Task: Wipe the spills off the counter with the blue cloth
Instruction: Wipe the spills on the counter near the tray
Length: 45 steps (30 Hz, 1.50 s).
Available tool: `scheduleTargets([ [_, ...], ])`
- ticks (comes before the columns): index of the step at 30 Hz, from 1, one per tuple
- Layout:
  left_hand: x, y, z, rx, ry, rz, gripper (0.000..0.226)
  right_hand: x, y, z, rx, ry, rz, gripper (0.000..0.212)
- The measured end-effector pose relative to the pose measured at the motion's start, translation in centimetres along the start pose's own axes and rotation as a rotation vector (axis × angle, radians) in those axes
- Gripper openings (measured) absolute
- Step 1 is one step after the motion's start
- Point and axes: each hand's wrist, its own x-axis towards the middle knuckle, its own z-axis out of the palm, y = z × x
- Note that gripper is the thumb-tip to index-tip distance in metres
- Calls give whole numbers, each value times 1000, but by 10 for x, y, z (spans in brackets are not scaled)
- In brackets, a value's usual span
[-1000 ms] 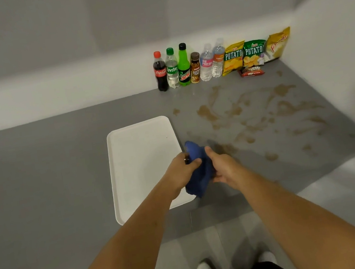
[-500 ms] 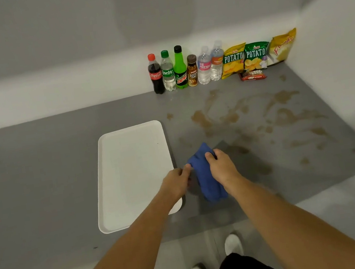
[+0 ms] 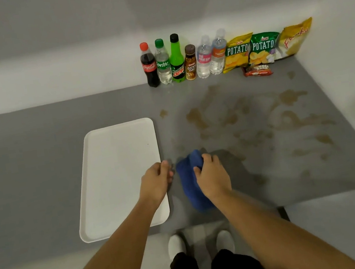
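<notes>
Grey counter (image 3: 39, 179) fills the view, brown spills (image 3: 262, 120) spattered across its right half, well short of being wiped. White tray (image 3: 118, 178) lies flat on the left. Along the back wall stands a row of bottles (image 3: 183, 61) beside the chip bags (image 3: 262, 46). The blue cloth (image 3: 190, 178) sits bunched on the counter just right of the tray, the right hand (image 3: 212, 175) clutching it. The left hand (image 3: 156, 182) hovers over the tray's edge, fingers curled, gripping nothing.

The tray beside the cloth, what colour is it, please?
Plain white tray, seen clearly in the head view.
</notes>
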Motion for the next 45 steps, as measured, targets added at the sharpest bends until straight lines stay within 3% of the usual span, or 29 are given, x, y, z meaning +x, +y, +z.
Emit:
scheduleTargets([
  [4,16,13,-4,133,-48,57,36,-4,5,7,-285,101,-199,53],
  [11,43,14,-7,366,-131,121,34,-10,28,55,-329,-77,-369,62],
  [22,57,9,-5,470,-126,164,33,25,29,57,-273,56,-340,57],
  [28,58,13,-4,487,-181,156,35,45,49,31,-215,136,-216,57],
  [38,55,7,-4,407,-193,237,22,-3,82,32,-287,189,50,63],
  [45,56,12,7,348,-228,256,29,-32,43,69,-302,189,103,65],
])
